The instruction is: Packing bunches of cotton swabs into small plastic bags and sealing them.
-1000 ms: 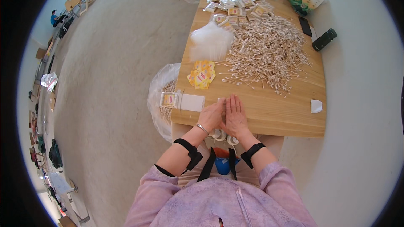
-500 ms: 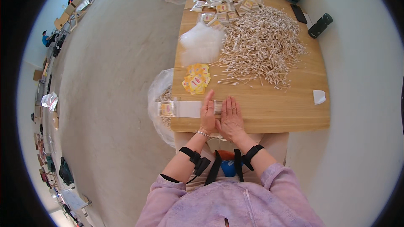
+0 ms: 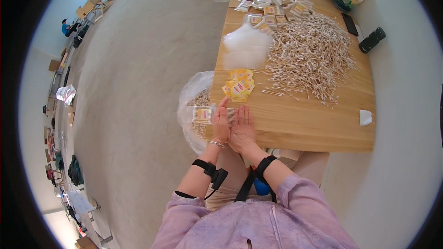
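My left hand (image 3: pixel 220 123) stands on its edge at the table's left front, fingers stretched out. Beside it my right hand (image 3: pixel 242 127) lies flat with its fingers straight. A short row of cotton swabs (image 3: pixel 230 116) lies between the two hands, partly covered by them. Just left of my left hand, a clear packet of cotton swabs with a yellow card (image 3: pixel 202 115) sticks out past the table edge. Loose yellow cards (image 3: pixel 239 85) form a small pile beyond my fingertips.
A big heap of cotton swabs (image 3: pixel 314 57) covers the table's far right. Clear empty bags (image 3: pixel 247 46) and filled packets (image 3: pixel 272 7) lie farther back. A plastic sack of swabs (image 3: pixel 191 87) is below the left edge. A phone (image 3: pixel 350 24) and black cylinder (image 3: pixel 372 40) are by the wall.
Both hands have slid left across the table with the row of swabs, close to the packet at the edge. The white strip left of my hand is now hidden. The view has shifted.
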